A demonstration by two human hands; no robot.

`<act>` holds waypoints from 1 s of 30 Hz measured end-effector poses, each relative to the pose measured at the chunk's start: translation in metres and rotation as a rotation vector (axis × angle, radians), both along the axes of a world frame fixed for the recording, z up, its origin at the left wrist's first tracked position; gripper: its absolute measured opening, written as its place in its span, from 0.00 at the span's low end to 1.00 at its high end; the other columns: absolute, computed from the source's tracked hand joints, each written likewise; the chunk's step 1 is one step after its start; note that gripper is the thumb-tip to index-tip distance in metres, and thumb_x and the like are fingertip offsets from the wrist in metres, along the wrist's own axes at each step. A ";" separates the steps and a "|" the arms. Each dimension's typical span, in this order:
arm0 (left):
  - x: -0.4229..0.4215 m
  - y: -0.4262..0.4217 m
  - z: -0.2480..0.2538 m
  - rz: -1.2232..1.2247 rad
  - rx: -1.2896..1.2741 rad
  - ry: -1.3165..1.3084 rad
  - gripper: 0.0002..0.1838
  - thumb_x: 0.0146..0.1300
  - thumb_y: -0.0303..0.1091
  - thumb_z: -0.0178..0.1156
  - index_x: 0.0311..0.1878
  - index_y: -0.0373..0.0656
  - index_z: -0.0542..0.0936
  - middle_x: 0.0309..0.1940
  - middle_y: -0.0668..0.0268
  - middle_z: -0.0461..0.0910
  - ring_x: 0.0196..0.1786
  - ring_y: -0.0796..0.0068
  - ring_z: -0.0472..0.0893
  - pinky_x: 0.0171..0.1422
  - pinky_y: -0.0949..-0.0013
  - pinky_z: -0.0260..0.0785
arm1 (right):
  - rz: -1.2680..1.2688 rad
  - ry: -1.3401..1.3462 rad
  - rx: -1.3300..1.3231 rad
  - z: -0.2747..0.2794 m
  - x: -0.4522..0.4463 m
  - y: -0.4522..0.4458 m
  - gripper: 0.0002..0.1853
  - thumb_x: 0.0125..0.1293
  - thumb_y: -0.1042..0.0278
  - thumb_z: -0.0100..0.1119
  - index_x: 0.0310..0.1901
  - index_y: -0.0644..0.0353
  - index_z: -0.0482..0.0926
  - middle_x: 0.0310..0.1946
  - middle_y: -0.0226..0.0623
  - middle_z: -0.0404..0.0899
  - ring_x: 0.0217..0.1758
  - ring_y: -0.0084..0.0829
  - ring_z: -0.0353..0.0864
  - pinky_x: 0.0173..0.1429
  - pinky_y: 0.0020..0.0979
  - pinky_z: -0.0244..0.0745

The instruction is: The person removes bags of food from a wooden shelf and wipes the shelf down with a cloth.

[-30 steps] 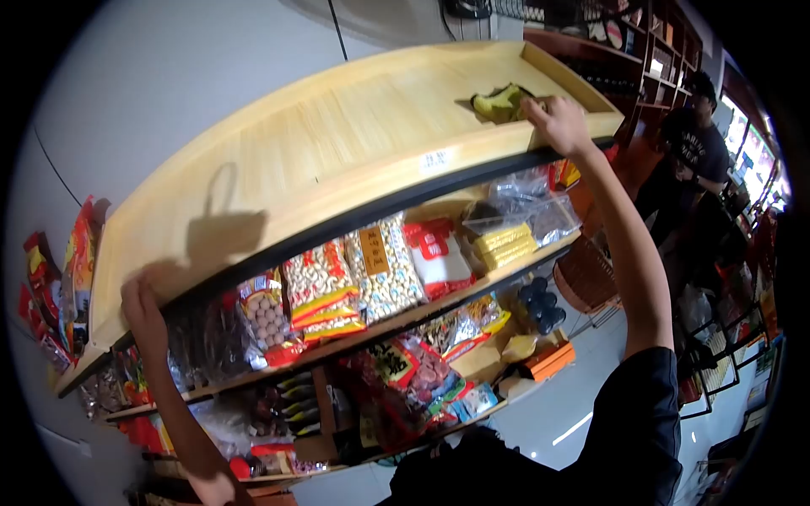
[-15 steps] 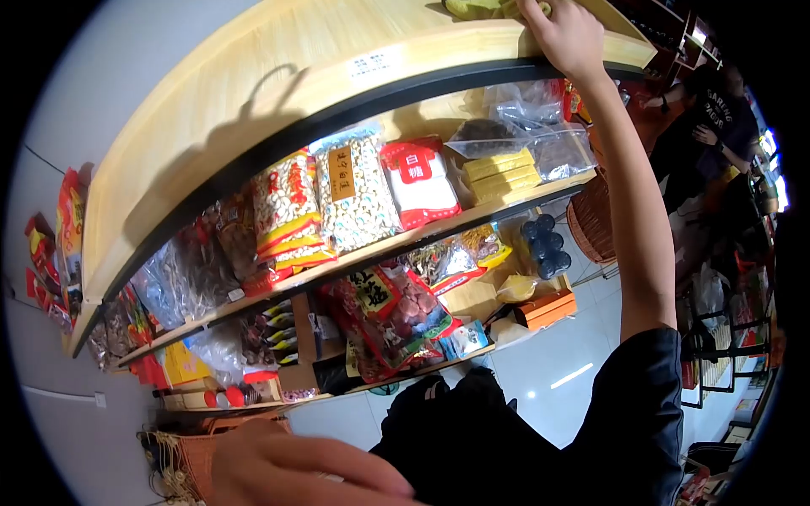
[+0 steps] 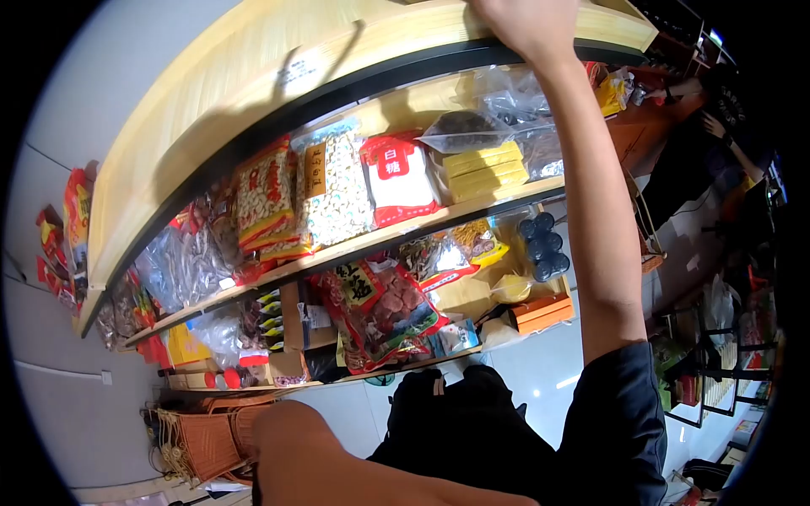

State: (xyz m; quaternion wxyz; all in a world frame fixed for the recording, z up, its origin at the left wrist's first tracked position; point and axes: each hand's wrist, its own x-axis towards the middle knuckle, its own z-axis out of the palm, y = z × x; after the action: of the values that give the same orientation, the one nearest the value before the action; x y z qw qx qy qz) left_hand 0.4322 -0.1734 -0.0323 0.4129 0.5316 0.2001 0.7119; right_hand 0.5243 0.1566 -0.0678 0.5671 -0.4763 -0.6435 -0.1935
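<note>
My right hand (image 3: 533, 25) reaches up to the front edge of the pale wooden top shelf (image 3: 245, 80). Its fingers are cut off by the top of the view, so what they touch or hold is hidden. Low in the view, my left hand (image 3: 291, 422) is bent at the wrist, its fingers out of sight. Below the top shelf stand a red and white bag (image 3: 401, 181) with white contents, a clear bag of pale pieces (image 3: 337, 190), a red and yellow bag (image 3: 266, 198) and yellow blocks (image 3: 487, 171).
A lower shelf holds a large red bag (image 3: 384, 312), dark round items in plastic (image 3: 544, 244) and an orange box (image 3: 540, 312). Woven baskets (image 3: 207, 438) stand at lower left. Another person in dark clothes (image 3: 717, 126) is at right, near a black rack (image 3: 717, 371).
My right hand has shifted up and left, its fingers leaving the view, along with the yellow-green item by them. My left hand has turned, and its fingers no longer show.
</note>
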 end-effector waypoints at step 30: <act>0.057 0.027 -0.008 -0.417 0.414 -0.096 0.13 0.64 0.32 0.62 0.23 0.50 0.73 0.20 0.65 0.77 0.19 0.73 0.69 0.20 0.72 0.58 | 0.091 -0.121 0.028 -0.005 0.009 0.008 0.23 0.65 0.49 0.50 0.25 0.58 0.85 0.18 0.46 0.80 0.23 0.45 0.82 0.37 0.42 0.80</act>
State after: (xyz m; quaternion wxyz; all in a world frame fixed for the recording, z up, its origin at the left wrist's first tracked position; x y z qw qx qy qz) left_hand 0.4888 -0.1467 -0.0406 0.4421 0.5998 -0.0828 0.6618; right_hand 0.5329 0.1641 -0.0726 0.5419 -0.4261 -0.6949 -0.2048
